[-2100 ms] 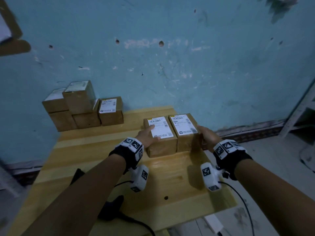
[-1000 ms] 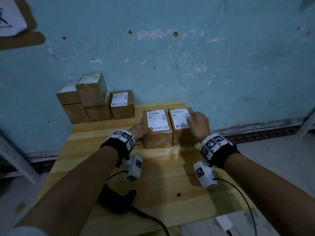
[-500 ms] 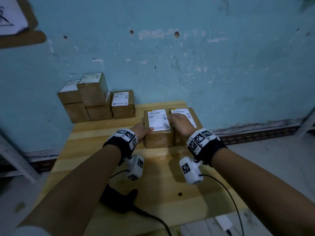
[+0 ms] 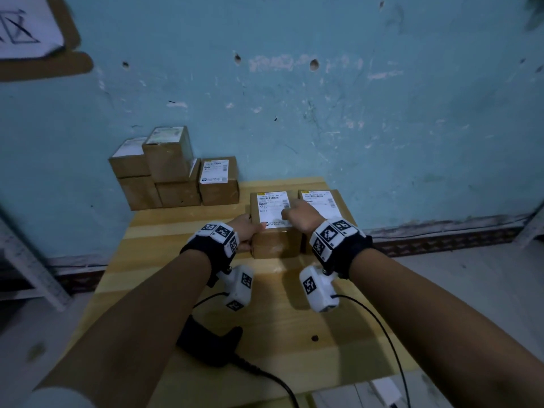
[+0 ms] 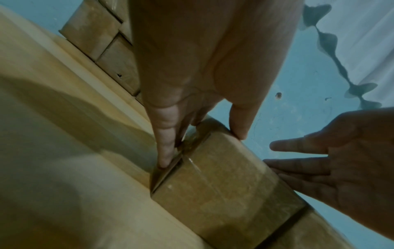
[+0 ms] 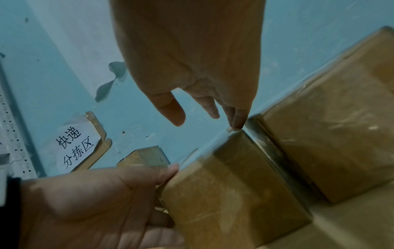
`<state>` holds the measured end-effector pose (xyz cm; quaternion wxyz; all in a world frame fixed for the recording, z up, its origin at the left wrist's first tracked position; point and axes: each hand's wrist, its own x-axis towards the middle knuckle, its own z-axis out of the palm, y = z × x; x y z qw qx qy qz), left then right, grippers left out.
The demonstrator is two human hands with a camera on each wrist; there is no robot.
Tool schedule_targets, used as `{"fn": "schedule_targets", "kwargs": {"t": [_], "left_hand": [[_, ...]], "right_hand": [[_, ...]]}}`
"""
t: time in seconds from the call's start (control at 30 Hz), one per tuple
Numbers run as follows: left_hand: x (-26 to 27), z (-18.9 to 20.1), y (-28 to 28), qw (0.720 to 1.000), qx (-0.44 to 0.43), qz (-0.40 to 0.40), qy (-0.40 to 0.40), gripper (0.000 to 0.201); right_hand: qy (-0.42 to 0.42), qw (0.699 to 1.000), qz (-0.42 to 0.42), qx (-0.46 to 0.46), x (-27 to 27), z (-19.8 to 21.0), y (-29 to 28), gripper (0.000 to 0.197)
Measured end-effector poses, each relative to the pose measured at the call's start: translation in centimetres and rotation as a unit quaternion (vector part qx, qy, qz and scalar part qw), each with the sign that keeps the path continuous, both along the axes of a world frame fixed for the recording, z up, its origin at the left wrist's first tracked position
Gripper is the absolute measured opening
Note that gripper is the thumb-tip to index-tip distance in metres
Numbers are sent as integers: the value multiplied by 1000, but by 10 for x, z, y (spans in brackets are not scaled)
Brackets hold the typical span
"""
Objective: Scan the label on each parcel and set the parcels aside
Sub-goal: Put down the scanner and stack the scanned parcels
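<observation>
Parcels on hand: two, side by side on the wooden table [image 4: 147, 260], each with a white label facing up.

Left-hand parcel [image 4: 275, 240] — sitting between my two hands, label [image 4: 272, 209] up. My left hand [image 4: 247, 231] is gripping its left side, thumb on the top edge and fingers [image 5: 165, 148] down the side wall. My right hand [image 4: 300, 214] is lying over the top of it, fingers relaxed and spread, the tips just touching its right top edge by the seam; it is not grasping anything.

Right-hand parcel [image 4: 323, 201] — sitting just to the right of my right hand, close against the first, a thin dark gap showing between them. Nobody is holding it.

Stack of parcels [image 4: 173, 172] — standing against the blue wall [image 4: 353, 128], well beyond my left hand.

Scanner [image 4: 206, 343] — black, corded, lying on the table under my left forearm, near my body. Neither hand is on it.

Step in hand, as I judge it: I am taking hold of the left-hand parcel, with scanning not yet begun. Next move is calling for one hand to keep the parcel steady, label up and uncovered, while the other is freed to fetch the scanner — my right hand is currently shading part of that label.
</observation>
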<state>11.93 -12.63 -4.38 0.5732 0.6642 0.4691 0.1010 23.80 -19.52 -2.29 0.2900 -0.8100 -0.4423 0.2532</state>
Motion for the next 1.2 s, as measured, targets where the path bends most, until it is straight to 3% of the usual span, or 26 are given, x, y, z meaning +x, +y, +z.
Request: {"fn": "schedule_targets", "kwargs": {"t": [0.13, 0.27, 0.4, 0.53, 0.67, 0.9, 1.2], "left_hand": [[-14, -2, 6, 999, -52, 12, -5, 45], [-25, -2, 12, 998, -60, -12, 1, 46], [-35, -5, 19, 1000, -7, -24, -6, 48], [-39, 17, 31, 992, 111, -39, -34, 45], [-42, 52, 55, 969, 240, -45, -15, 46], [-39, 85, 110, 950, 310, 19, -31, 38], [-19, 36, 180, 959, 277, 55, -22, 38]], "right_hand": [[12, 1000, -12, 4, -4, -5, 9, 27], [66, 997, -9, -30, -10, -17, 19, 40], [78, 997, -17, -15, -14, -25, 30, 52], [54, 992, -18, 113, -20, -10, 43, 50], [19, 982, -40, 181, -22, 17, 68, 73], [8, 978, -52, 201, -25, 51, 141, 74], [1, 990, -42, 134, -12, 14, 217, 70]]}}
